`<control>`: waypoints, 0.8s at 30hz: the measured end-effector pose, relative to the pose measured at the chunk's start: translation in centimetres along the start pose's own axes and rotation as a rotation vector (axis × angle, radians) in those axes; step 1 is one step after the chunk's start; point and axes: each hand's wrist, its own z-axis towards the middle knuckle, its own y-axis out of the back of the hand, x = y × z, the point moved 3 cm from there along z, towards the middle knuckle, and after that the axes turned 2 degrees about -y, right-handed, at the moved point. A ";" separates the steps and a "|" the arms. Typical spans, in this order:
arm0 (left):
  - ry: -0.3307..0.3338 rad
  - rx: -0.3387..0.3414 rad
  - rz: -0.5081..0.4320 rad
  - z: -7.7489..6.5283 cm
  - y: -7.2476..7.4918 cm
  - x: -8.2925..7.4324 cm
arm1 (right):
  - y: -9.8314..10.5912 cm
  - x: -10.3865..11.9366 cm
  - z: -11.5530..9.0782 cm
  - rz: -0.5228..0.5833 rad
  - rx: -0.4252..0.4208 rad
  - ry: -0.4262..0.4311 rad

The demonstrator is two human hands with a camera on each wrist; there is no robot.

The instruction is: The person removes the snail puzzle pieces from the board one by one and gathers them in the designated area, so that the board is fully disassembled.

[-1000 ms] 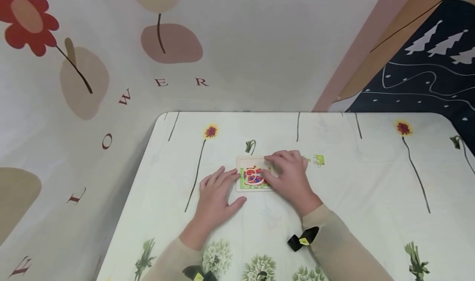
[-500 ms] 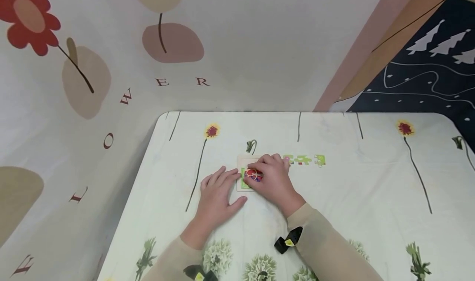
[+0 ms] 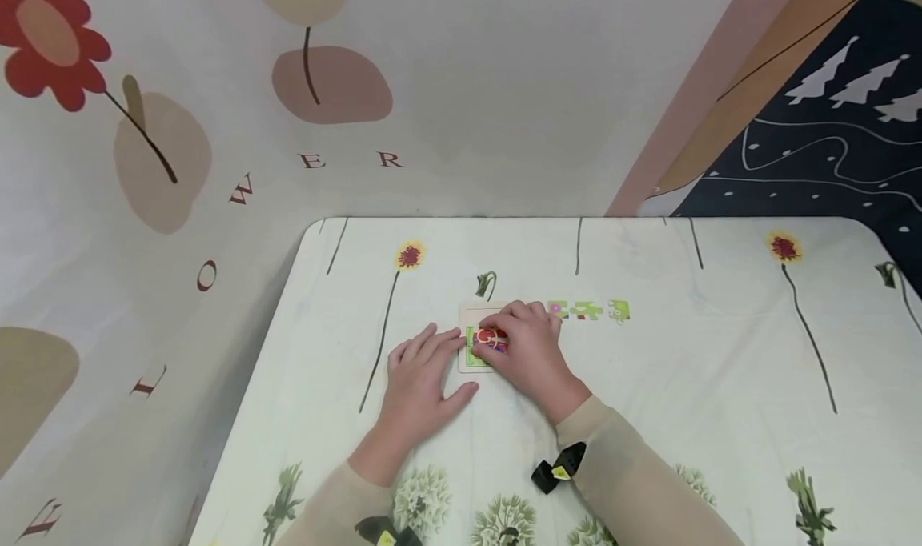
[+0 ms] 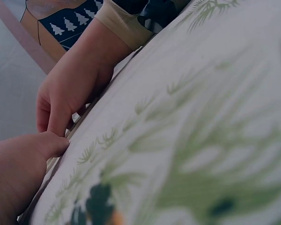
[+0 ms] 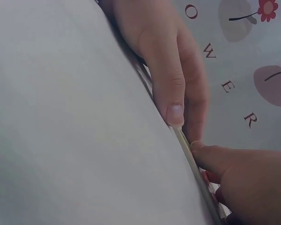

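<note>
A small wooden puzzle board (image 3: 471, 312) lies flat on the table, its bare wood showing along the top. My left hand (image 3: 418, 378) lies flat to its left, forefinger at the board's left edge and thumb spread out below. Over the board's right half, my right hand (image 3: 529, 350) has its fingers and thumb bent around a red puzzle piece (image 3: 485, 336), which is partly covered. In the left wrist view, the right hand's fingers (image 4: 61, 117) point down close to the left thumb (image 4: 56, 144). The board's thin edge (image 5: 189, 154) shows below the hands in the right wrist view.
Several loose green puzzle pieces (image 3: 587, 311) lie in a row right of the board. A white tablecloth (image 3: 691, 354) with printed flowers covers the table. Pale printed fabric (image 3: 490, 130) hangs behind the far edge, with dark tree-patterned fabric (image 3: 807, 154) at the right.
My right hand has moved left from the board's right edge onto its middle, uncovering the loose pieces behind it. For the last half second it has barely moved. The left hand stays in place.
</note>
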 end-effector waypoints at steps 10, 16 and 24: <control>0.001 0.002 0.008 0.0 -0.2 0.2 | -0.5 -0.1 0.1 0.001 0.015 -0.049; 0.015 0.013 0.010 0.0 -0.2 0.1 | -0.4 0.2 -0.1 0.040 -0.005 -0.015; 0.016 0.021 0.008 0.0 -0.1 0.1 | -0.4 0.4 -0.2 0.076 -0.031 0.085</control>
